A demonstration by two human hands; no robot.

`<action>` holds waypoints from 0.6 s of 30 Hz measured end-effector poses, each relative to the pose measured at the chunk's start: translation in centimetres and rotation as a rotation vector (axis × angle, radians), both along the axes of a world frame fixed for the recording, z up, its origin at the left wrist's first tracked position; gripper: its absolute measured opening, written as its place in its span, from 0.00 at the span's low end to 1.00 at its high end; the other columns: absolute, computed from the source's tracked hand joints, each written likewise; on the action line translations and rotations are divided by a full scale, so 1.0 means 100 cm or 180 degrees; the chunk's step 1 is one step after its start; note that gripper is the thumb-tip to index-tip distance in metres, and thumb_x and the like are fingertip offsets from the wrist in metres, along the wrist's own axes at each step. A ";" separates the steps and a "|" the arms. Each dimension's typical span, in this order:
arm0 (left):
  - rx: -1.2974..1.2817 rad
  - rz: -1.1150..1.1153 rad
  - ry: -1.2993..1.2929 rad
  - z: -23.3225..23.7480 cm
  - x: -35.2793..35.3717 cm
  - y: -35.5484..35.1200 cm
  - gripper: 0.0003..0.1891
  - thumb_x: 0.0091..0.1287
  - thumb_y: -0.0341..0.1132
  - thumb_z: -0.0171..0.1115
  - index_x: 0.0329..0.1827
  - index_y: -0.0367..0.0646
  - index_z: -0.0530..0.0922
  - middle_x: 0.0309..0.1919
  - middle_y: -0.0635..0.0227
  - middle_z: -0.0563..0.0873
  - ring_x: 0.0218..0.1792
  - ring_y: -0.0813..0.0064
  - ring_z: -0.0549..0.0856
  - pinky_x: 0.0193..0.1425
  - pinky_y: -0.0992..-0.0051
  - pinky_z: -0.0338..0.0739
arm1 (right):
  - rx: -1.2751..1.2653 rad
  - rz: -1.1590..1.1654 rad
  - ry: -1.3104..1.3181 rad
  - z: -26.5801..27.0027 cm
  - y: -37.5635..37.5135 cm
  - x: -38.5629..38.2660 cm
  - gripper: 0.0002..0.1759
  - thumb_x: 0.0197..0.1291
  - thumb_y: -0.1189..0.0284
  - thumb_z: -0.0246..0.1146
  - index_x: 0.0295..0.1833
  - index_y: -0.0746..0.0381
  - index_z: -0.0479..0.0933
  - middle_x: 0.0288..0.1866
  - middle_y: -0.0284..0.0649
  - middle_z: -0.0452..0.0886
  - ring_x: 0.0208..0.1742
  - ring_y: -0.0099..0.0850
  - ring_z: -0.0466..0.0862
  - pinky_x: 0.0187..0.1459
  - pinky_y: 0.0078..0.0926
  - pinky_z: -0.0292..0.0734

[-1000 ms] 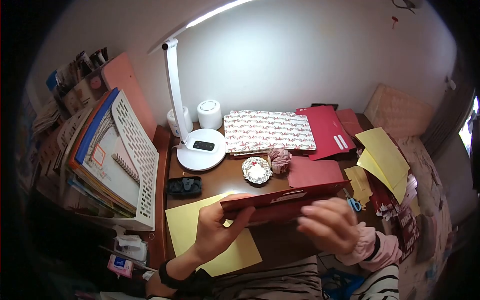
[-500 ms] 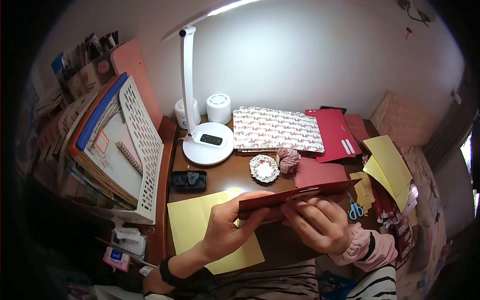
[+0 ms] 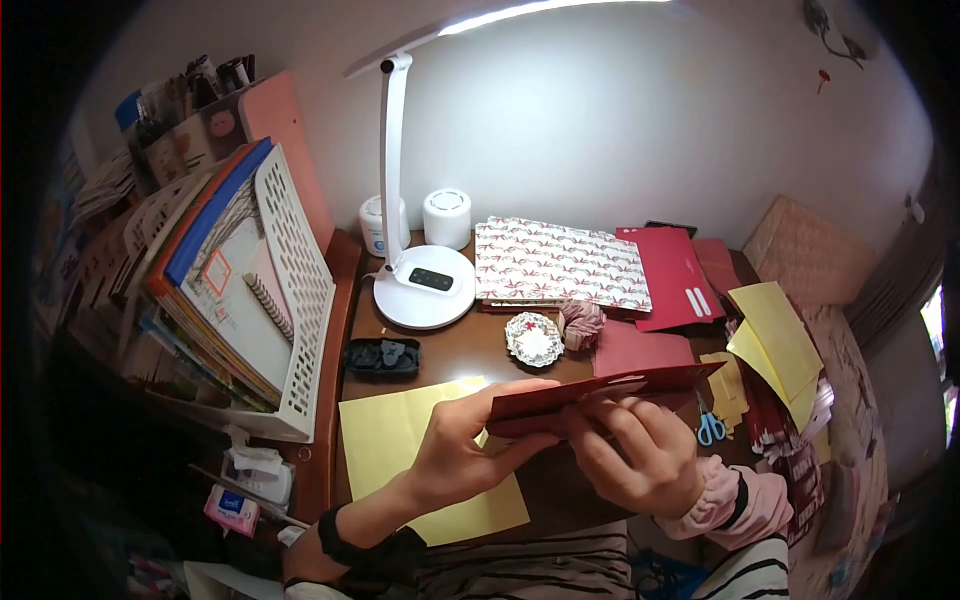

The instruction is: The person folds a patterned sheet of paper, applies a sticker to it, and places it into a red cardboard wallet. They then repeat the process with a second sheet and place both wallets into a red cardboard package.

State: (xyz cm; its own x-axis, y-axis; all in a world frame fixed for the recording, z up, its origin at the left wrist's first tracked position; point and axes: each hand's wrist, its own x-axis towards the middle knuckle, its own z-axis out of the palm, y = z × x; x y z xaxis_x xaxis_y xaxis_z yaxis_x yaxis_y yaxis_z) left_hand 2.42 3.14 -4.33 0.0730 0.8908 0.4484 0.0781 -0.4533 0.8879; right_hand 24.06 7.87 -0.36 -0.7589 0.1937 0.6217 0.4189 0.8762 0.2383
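Both hands hold a long folded red paper (image 3: 610,392) above the desk's front edge. My left hand (image 3: 462,445) pinches its left end, thumb on top. My right hand (image 3: 630,455) grips the middle from below, fingers curled against the paper. Under the hands lies a yellow sheet (image 3: 400,440). Blue-handled scissors (image 3: 710,428) lie just right of my right hand.
A white desk lamp (image 3: 420,290) stands at the back, beside two white round containers (image 3: 447,217). Patterned wrapping paper (image 3: 560,262), red sheets (image 3: 675,275), a doily (image 3: 534,339), a black tape dispenser (image 3: 381,357) and yellow papers (image 3: 775,330) crowd the desk. A white file rack (image 3: 290,290) stands left.
My right hand has closed in from the right and taken hold of the red paper's middle. The view has shifted slightly, and the paper sits a little lower and nearer.
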 end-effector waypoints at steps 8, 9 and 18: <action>-0.0031 0.0156 -0.0098 -0.005 0.002 0.001 0.23 0.63 0.24 0.75 0.62 0.33 0.81 0.48 0.61 0.90 0.47 0.75 0.90 0.53 0.75 0.87 | 0.0451 0.0034 -0.0189 0.000 -0.001 -0.001 0.25 0.54 0.68 0.62 0.58 0.59 0.86 0.54 0.44 0.82 0.49 0.36 0.84 0.48 0.32 0.84; -0.0018 0.0154 -0.0064 -0.005 0.002 0.000 0.22 0.63 0.24 0.75 0.61 0.33 0.81 0.48 0.61 0.90 0.47 0.75 0.90 0.53 0.75 0.87 | 0.0451 0.0034 -0.0190 0.000 -0.001 -0.001 0.25 0.54 0.68 0.62 0.58 0.59 0.86 0.54 0.44 0.82 0.49 0.36 0.84 0.48 0.32 0.84; -0.0135 -0.0025 -0.0109 -0.004 -0.002 0.003 0.22 0.61 0.24 0.76 0.60 0.35 0.82 0.48 0.61 0.90 0.46 0.76 0.90 0.52 0.76 0.86 | 0.0321 -0.0010 -0.0199 -0.003 -0.003 -0.001 0.29 0.43 0.70 0.60 0.55 0.67 0.85 0.52 0.46 0.83 0.49 0.38 0.85 0.48 0.32 0.86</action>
